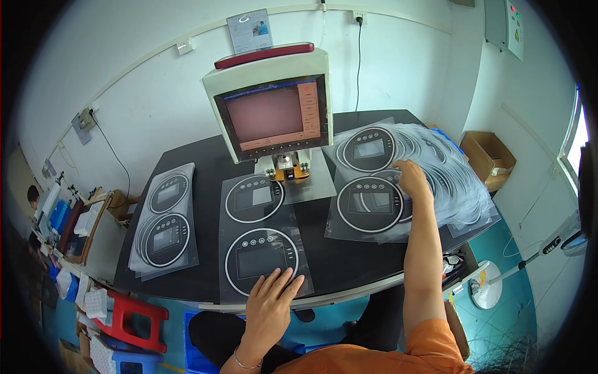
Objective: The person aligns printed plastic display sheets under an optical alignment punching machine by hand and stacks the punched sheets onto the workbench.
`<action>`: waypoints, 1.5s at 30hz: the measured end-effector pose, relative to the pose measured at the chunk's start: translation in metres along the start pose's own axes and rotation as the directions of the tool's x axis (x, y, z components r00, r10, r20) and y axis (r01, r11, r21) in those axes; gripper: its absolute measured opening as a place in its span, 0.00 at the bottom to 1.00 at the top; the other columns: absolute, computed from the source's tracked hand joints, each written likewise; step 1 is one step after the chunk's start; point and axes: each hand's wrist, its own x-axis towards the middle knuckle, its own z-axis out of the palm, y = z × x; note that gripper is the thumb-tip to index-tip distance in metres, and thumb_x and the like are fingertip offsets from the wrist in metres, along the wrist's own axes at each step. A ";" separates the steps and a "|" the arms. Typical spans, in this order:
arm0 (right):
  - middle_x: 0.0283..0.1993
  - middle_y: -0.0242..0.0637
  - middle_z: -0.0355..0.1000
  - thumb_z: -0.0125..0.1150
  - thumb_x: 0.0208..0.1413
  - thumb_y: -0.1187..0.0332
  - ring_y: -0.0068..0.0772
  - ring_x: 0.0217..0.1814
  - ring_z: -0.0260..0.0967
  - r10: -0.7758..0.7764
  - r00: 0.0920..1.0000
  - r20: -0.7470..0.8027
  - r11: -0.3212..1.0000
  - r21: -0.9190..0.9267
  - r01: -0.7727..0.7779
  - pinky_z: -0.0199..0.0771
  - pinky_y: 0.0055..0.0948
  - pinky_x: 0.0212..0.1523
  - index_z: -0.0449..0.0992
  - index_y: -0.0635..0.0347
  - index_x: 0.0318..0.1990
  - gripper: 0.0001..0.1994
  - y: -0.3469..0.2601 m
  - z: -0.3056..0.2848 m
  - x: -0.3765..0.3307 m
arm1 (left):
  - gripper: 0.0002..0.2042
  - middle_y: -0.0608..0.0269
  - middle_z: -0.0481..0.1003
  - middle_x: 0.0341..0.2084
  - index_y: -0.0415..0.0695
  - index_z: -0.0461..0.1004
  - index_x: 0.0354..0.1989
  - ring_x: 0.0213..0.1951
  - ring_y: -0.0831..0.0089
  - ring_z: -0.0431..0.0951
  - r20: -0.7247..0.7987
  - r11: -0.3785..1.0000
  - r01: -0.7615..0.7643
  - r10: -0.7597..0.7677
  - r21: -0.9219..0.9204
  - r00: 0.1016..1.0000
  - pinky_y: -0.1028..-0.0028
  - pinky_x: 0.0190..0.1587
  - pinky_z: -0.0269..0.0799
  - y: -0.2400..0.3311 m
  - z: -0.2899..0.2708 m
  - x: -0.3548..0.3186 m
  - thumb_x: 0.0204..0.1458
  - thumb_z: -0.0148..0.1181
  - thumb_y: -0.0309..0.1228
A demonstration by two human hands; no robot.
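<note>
Printed film sheet (261,246) lies lengthwise on the black counter (349,262) straight ahead, left hand (271,299) pressing flat and open on its near edge, while the right hand (412,177), fingers curled, touches the fanned sheet stack (430,174) farther right.

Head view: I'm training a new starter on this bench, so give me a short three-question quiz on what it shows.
1. True or false: the left hand rests flat on the middle sheet.
2. What does the right hand touch: A) the fanned stack of sheets, B) the cardboard box, C) the red stool?
3. How many round dial prints show on the middle sheet?

Key: 1 true; 2 A; 3 two.
</note>
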 end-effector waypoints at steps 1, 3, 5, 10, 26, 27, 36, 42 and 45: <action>0.44 0.50 0.77 0.52 0.47 0.84 0.53 0.51 0.73 0.039 0.999 -0.006 0.999 0.016 -0.039 0.71 0.43 0.55 0.81 0.57 0.46 0.20 -0.001 -0.002 -0.002 | 0.17 0.57 0.78 0.53 0.48 0.79 0.54 0.57 0.54 0.76 0.003 1.000 -0.001 0.001 0.002 1.000 0.53 0.60 0.69 0.000 0.000 0.000 0.57 0.55 0.22; 0.46 0.48 0.76 0.55 0.46 0.83 0.52 0.54 0.72 0.040 0.999 0.027 0.999 0.030 -0.041 0.71 0.44 0.56 0.80 0.56 0.48 0.21 0.007 -0.004 0.001 | 0.17 0.57 0.78 0.53 0.48 0.79 0.54 0.57 0.54 0.76 0.004 1.000 -0.001 0.001 0.000 1.000 0.53 0.60 0.69 0.001 0.002 0.002 0.56 0.55 0.22; 0.49 0.46 0.76 0.58 0.45 0.81 0.51 0.56 0.72 0.041 0.997 0.058 0.998 0.041 -0.043 0.71 0.44 0.57 0.80 0.54 0.49 0.21 0.014 -0.007 0.000 | 0.17 0.58 0.78 0.53 0.48 0.79 0.54 0.57 0.54 0.76 0.003 1.000 -0.015 0.015 -0.005 1.000 0.53 0.60 0.69 0.000 0.003 0.004 0.56 0.55 0.22; 0.45 0.48 0.76 0.63 0.47 0.76 0.51 0.51 0.73 0.039 0.999 0.027 0.999 -0.025 -0.039 0.71 0.41 0.53 0.79 0.57 0.52 0.21 0.005 -0.022 -0.005 | 0.17 0.58 0.78 0.53 0.49 0.79 0.54 0.57 0.55 0.76 0.006 0.999 -0.050 0.050 0.012 0.999 0.54 0.60 0.69 -0.004 0.005 0.007 0.56 0.56 0.23; 0.53 0.46 0.77 0.68 0.48 0.65 0.50 0.57 0.73 -0.134 0.859 0.494 0.991 0.072 0.114 0.72 0.42 0.58 0.77 0.56 0.56 0.24 -0.071 -0.017 -0.011 | 0.17 0.59 0.77 0.54 0.49 0.79 0.54 0.58 0.56 0.75 0.036 0.999 -0.037 0.038 -0.038 0.999 0.55 0.61 0.69 -0.005 -0.001 0.010 0.55 0.61 0.28; 0.49 0.45 0.79 0.67 0.47 0.67 0.50 0.54 0.75 -0.119 0.881 0.458 0.992 0.084 0.091 0.73 0.44 0.55 0.77 0.57 0.55 0.24 -0.068 -0.022 -0.011 | 0.17 0.59 0.77 0.54 0.49 0.79 0.54 0.58 0.56 0.75 0.048 0.998 -0.039 0.042 -0.047 0.998 0.55 0.61 0.69 -0.004 -0.002 0.011 0.55 0.61 0.28; 0.46 0.47 0.80 0.66 0.49 0.66 0.51 0.52 0.76 -0.144 0.935 0.324 0.990 0.051 0.135 0.74 0.44 0.53 0.77 0.59 0.54 0.23 -0.059 -0.007 -0.014 | 0.17 0.56 0.76 0.56 0.47 0.77 0.56 0.59 0.58 0.74 0.221 0.994 -0.096 0.107 -0.058 0.969 0.61 0.59 0.71 -0.041 0.004 0.064 0.58 0.57 0.28; 0.49 0.43 0.79 0.67 0.52 0.65 0.48 0.55 0.74 -0.090 0.933 0.348 0.996 0.055 0.076 0.73 0.44 0.55 0.77 0.56 0.56 0.22 -0.066 -0.005 -0.010 | 0.18 0.56 0.70 0.62 0.47 0.72 0.62 0.62 0.58 0.71 0.251 0.991 -0.109 0.086 0.077 0.964 0.61 0.62 0.69 -0.090 0.050 0.126 0.62 0.53 0.30; 0.48 0.42 0.80 0.66 0.52 0.65 0.47 0.55 0.74 -0.081 0.932 0.353 0.996 0.061 0.063 0.73 0.44 0.55 0.77 0.56 0.56 0.22 -0.065 -0.006 -0.011 | 0.20 0.54 0.69 0.63 0.44 0.69 0.63 0.63 0.58 0.69 0.232 0.990 -0.111 0.087 0.090 0.969 0.61 0.64 0.66 -0.094 0.063 0.138 0.63 0.52 0.31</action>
